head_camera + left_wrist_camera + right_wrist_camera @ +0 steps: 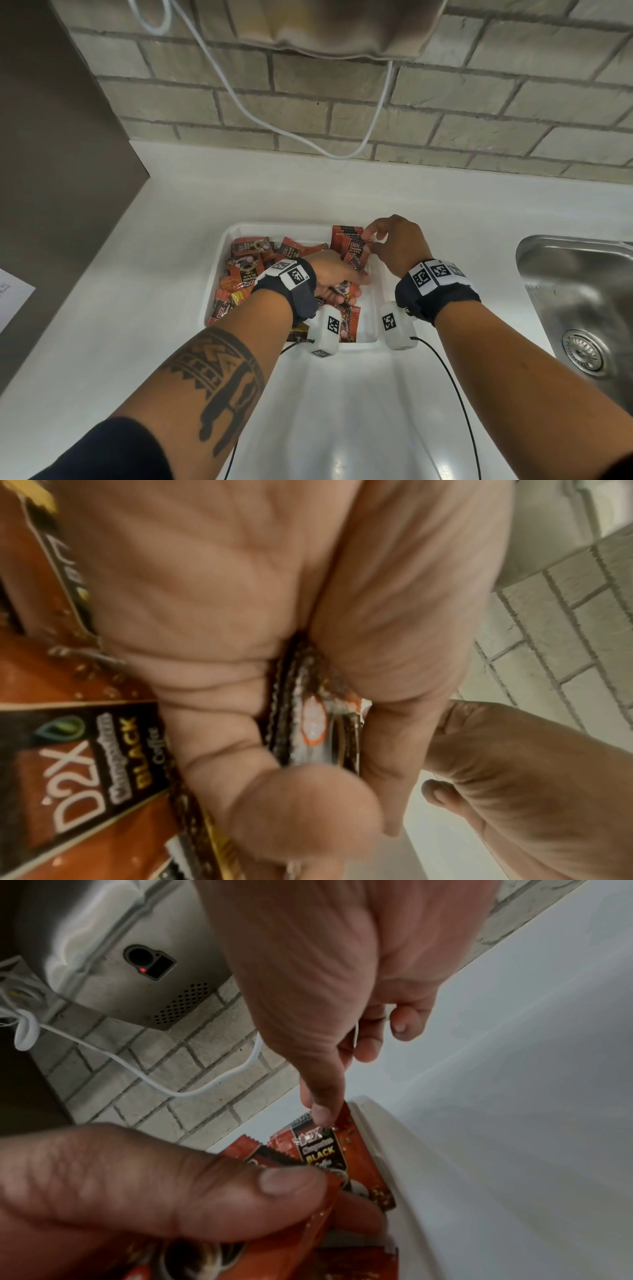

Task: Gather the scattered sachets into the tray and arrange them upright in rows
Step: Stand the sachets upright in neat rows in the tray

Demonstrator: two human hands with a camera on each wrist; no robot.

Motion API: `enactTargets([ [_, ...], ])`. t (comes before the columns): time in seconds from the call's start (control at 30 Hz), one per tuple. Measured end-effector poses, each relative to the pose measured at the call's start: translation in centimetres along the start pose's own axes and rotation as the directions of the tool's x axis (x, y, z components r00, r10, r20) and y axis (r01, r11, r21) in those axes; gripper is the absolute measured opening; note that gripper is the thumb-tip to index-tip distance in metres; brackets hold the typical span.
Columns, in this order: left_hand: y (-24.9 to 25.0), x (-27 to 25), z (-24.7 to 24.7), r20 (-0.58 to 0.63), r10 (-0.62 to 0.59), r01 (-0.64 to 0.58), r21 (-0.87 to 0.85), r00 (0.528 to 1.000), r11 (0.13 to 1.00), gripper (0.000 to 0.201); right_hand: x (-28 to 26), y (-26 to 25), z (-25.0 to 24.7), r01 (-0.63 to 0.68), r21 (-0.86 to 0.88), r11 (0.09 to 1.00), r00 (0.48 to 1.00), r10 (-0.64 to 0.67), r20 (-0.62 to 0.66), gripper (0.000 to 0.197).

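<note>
A white tray [274,226] on the counter holds many red and black coffee sachets [246,270], mostly lying loose on its left side. A few sachets [349,236] stand upright in its back right corner. My left hand [346,284] is inside the tray and grips a bundle of sachets [308,723] between thumb and curled fingers. My right hand [371,240] hovers over the upright row. Its straight forefinger [322,1110] touches the top edge of an upright sachet [322,1153] against the tray wall [394,1139], and its other fingers curl away, holding nothing.
A steel sink [575,291] lies to the right. Another white tub [342,411] sits in front of the tray, close to me. A white cable [239,102] hangs from an appliance [335,27] on the brick wall. A paper [13,298] lies at the left edge.
</note>
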State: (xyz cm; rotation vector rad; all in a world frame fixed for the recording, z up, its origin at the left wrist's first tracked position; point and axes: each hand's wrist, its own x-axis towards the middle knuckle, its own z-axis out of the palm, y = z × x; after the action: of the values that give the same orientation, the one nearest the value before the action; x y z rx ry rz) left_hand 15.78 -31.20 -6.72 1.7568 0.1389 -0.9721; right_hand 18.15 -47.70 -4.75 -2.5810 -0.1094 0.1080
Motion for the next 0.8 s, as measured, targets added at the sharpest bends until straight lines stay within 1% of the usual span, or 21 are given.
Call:
enactTargets([
  [0.2, -0.1, -0.4, 0.1, 0.004, -0.004, 0.004, -0.044, 1.0, 0.999, 0.035, -0.3, -0.1, -0.2, 0.025, -0.005, 1.0, 1.0, -0.025, -0.01, 0.011],
  [0.33, -0.3, -0.7, -0.2, 0.014, -0.005, 0.007, -0.165, 1.0, 0.986, 0.033, -0.7, 0.0, -0.7, 0.05, 0.034, 0.998, 0.998, -0.049, -0.026, 0.004],
  [0.4, -0.4, -0.9, -0.5, 0.028, 0.044, -0.037, -0.222, 0.999, 0.974, 0.032, -1.1, -0.1, -1.1, 0.066, 0.071, 0.995, 0.997, -0.068, 0.027, 0.001],
  [0.47, -0.5, -1.2, -0.9, 0.024, 0.11, -0.1, -0.264, 0.994, 0.959, 0.033, -1.6, -0.2, -1.4, 0.066, 0.111, 0.992, 0.989, -0.08, 0.126, 0.003],
  [0.53, -0.5, -1.6, -1.1, 0.015, 0.156, -0.145, -0.28, 0.988, 0.949, 0.035, -1.7, -0.2, -1.7, 0.05, 0.173, 0.984, 0.981, -0.08, 0.176, 0.007],
  [0.63, -0.4, -2.0, -1.2, -0.025, 0.193, -0.191, -0.317, 0.981, 0.929, 0.038, -1.7, -0.2, -2.2, 0.005, 0.33, 0.944, 0.979, -0.073, 0.192, 0.003],
  [0.67, -0.4, -2.0, -1.2, -0.042, 0.204, -0.206, -0.327, 0.978, 0.922, 0.04, -1.7, -0.2, -2.3, -0.008, 0.372, 0.928, 0.976, -0.074, 0.204, 0.006],
  [0.73, -0.5, -2.0, -1.1, -0.056, 0.224, -0.23, -0.325, 0.973, 0.917, 0.043, -1.7, -0.4, -2.5, -0.02, 0.391, 0.92, 0.971, -0.075, 0.225, 0.01],
  [0.8, -0.6, -2.1, -1.1, -0.057, 0.217, -0.224, -0.306, 0.975, 0.925, 0.043, -1.7, -0.5, -2.8, -0.015, 0.371, 0.929, 0.979, -0.062, 0.194, 0.007],
])
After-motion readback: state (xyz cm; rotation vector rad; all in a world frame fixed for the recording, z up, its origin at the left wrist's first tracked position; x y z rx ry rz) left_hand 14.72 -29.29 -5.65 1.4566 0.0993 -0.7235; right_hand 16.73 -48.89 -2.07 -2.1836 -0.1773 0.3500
